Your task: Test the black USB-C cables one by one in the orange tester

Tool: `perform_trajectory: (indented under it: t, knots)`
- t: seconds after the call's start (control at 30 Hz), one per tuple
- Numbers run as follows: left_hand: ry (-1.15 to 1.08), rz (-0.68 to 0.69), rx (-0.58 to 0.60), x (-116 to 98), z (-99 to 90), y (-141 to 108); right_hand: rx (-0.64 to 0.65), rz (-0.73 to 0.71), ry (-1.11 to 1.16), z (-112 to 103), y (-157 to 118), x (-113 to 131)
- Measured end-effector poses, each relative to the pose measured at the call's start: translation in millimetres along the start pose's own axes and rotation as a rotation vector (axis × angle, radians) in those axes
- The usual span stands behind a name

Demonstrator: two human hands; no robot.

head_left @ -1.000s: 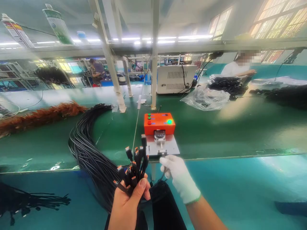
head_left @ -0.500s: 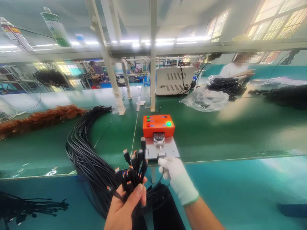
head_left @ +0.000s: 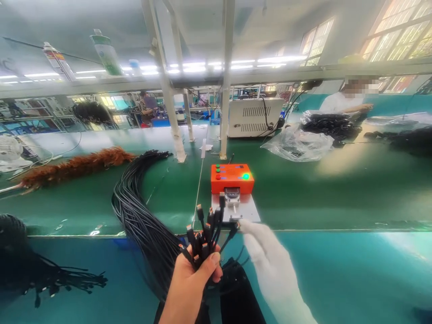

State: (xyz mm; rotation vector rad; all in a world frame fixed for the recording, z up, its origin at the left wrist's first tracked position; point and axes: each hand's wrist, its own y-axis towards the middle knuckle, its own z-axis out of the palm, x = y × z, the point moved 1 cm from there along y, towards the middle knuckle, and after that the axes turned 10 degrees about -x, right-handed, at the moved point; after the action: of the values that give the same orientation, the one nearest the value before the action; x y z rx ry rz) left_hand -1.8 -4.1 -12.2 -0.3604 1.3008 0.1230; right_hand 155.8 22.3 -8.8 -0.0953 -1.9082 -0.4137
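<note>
My bare left hand [head_left: 199, 274] is closed around a bunch of black cables [head_left: 205, 234], their connector ends fanned upward with orange tips. From the bunch one connector [head_left: 234, 229] leans out to the right, close to the fingertips of my gloved right hand [head_left: 266, 256]. That hand is blurred, and whether its fingers grip the connector is unclear. Just beyond stands an orange box [head_left: 231, 177] with a lit green light. A metal plate [head_left: 248, 209] in front of it bears a small gauge [head_left: 232, 194]. More black cable [head_left: 135, 202] runs from the bench down toward my left hand.
The green bench [head_left: 320, 193] also bears a brown feathery duster [head_left: 77, 168], upright posts [head_left: 227, 90], a vented white box [head_left: 254, 118] and a plastic bag [head_left: 299, 144]. A person [head_left: 344, 101] sits behind, right. Cables [head_left: 60, 274] hang at lower left.
The view has shifted, so the bench things sit farther right. The connector by my right hand now points out of the bunch toward the plate, and more of the white glove shows.
</note>
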Motion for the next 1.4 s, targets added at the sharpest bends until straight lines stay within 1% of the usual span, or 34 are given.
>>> perform_trajectory:
  t: [0.07, 0.1, 0.13, 0.17, 0.23, 0.3, 0.37, 0.43, 0.5, 0.57, 0.7, 0.83, 0.93, 1.07, 1.17, 1.3, 1.4]
  knots:
    - [0.026, -0.010, 0.015, 3, 2.8, -1, 0.172, 0.058, 0.269, 8, -8, 16]
    - [0.037, -0.015, 0.002, 4, 3.7, -2, 0.217, 0.116, 0.365, 14, -11, 20]
    - [0.045, -0.012, -0.030, 6, 4.0, -3, 0.214, 0.178, 0.434, 19, -13, 21]
    - [0.051, 0.002, -0.079, 7, 3.8, -3, 0.169, 0.241, 0.482, 24, -14, 20]
    - [0.040, 0.057, -0.179, 8, 1.9, -3, 0.051, 0.355, 0.528, 32, -13, 8]
    - [-0.006, 0.098, -0.203, 9, -0.1, -2, -0.015, 0.443, 0.542, 37, -9, -8]
    - [-0.057, 0.097, -0.181, 10, -0.8, -1, 0.020, 0.495, 0.590, 41, -3, -23]
    - [-0.072, 0.092, -0.157, 10, 0.2, 0, 0.104, 0.555, 0.700, 44, 3, -34]
    - [-0.062, 0.088, -0.141, 9, 2.6, 0, 0.170, 0.634, 0.810, 47, 8, -42]
    - [-0.054, 0.078, -0.123, 8, 5.0, 0, 0.198, 0.679, 0.854, 50, 12, -46]
    - [-0.029, 0.073, -0.118, 6, 6.7, -2, 0.226, 0.659, 0.863, 53, 17, -51]
    - [-0.020, 0.077, -0.120, 6, 6.5, -2, 0.218, 0.674, 0.858, 55, 20, -53]
    - [-0.034, 0.070, -0.133, 7, 6.8, -2, 0.202, 0.656, 0.869, 56, 23, -51]
    - [-0.077, 0.035, -0.143, 8, 5.8, -3, 0.188, 0.613, 0.898, 56, 25, -51]
    - [-0.086, 0.000, -0.147, 7, 2.9, -4, 0.190, 0.623, 0.888, 58, 26, -51]
    - [-0.059, 0.003, -0.094, 4, -0.8, -2, 0.210, 0.648, 0.866, 61, 27, -51]
    - [-0.077, -0.009, -0.055, -1, -2.1, -1, 0.231, 0.640, 0.811, 59, 26, -52]
